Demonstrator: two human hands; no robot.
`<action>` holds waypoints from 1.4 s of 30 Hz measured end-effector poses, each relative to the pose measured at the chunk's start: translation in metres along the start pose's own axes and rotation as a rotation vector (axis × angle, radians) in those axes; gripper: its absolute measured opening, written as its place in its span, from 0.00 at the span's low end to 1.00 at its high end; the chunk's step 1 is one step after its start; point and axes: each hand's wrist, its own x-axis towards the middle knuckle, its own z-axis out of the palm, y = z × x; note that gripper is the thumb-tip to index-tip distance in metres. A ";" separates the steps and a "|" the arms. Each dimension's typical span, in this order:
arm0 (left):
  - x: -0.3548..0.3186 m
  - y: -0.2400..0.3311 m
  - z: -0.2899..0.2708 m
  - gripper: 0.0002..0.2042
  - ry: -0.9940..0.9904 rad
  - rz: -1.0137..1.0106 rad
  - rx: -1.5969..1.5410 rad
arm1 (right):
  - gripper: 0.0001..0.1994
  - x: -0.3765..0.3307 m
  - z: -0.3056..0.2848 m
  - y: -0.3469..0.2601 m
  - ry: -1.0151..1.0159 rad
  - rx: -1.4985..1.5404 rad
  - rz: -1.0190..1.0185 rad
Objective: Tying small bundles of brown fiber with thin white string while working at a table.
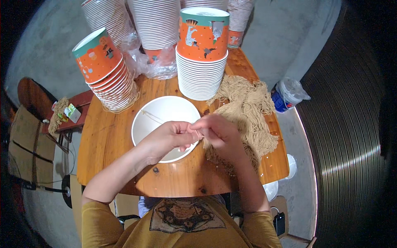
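Observation:
My left hand (175, 136) and my right hand (219, 134) meet over the right side of a round white container (175, 105), both with closed, pinching fingers. What the fingertips hold is too small to make out. A thin tan string (152, 116) crosses the inside of the container and disappears toward my left hand. To the right, partly under my right hand and forearm, lies a heap of tan yarn strands (246, 118).
Nested orange and white paper buckets stand in a left stack (101, 68) and a middle stack (202, 53), the left one with strings hanging. Taller stacks (153, 25) with clear plastic wrap (159, 64) are behind. Right of the wooden table (111, 144) is a blue and white pail (287, 95).

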 end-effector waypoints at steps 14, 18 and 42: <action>0.003 -0.001 0.003 0.05 0.021 0.004 0.042 | 0.07 -0.030 -0.003 -0.016 0.214 0.093 0.282; 0.003 -0.001 0.003 0.06 0.022 0.017 0.097 | 0.08 -0.028 0.001 -0.023 0.159 -0.128 0.181; 0.005 0.000 -0.013 0.06 -0.094 -0.170 -0.367 | 0.12 -0.040 0.028 -0.026 0.283 -0.299 -0.114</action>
